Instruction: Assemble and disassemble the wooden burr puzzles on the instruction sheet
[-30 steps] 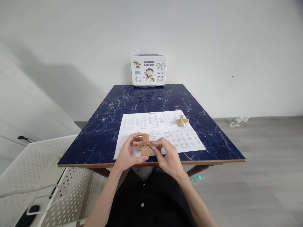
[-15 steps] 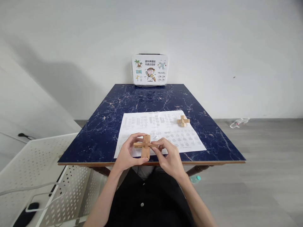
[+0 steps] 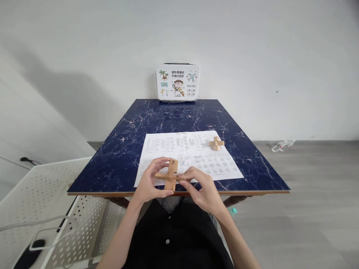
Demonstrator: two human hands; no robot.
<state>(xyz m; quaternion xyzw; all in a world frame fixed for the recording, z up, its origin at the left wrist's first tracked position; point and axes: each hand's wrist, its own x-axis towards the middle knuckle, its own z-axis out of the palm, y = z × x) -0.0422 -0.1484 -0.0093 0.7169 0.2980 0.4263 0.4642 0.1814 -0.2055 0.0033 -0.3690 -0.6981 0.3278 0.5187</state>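
Observation:
A cross-shaped wooden burr puzzle [image 3: 171, 175] is held up over the near edge of the table. My left hand [image 3: 150, 181] is closed around its left side, fingers at the top end and thumb at the bottom. My right hand [image 3: 200, 186] pinches the thin piece that sticks out on the right. A dark mark shows on the top end of the puzzle. Below lies a printed instruction sheet [image 3: 157, 149], partly covered by my hands. On its right side rests a smaller, paler wooden burr puzzle [image 3: 216, 143].
The blue marbled table [image 3: 179, 119] carries a white cartoon-printed case [image 3: 177, 83] at its far end, against the wall. To the left stands a white perforated rack [image 3: 78, 224] with a cable. Clear plastic bottles [image 3: 282, 145] lie on the floor at right.
The wooden puzzle has tipped and shifted slightly left and down, so the mark on its top end now shows. Both hands keep their hold on it.

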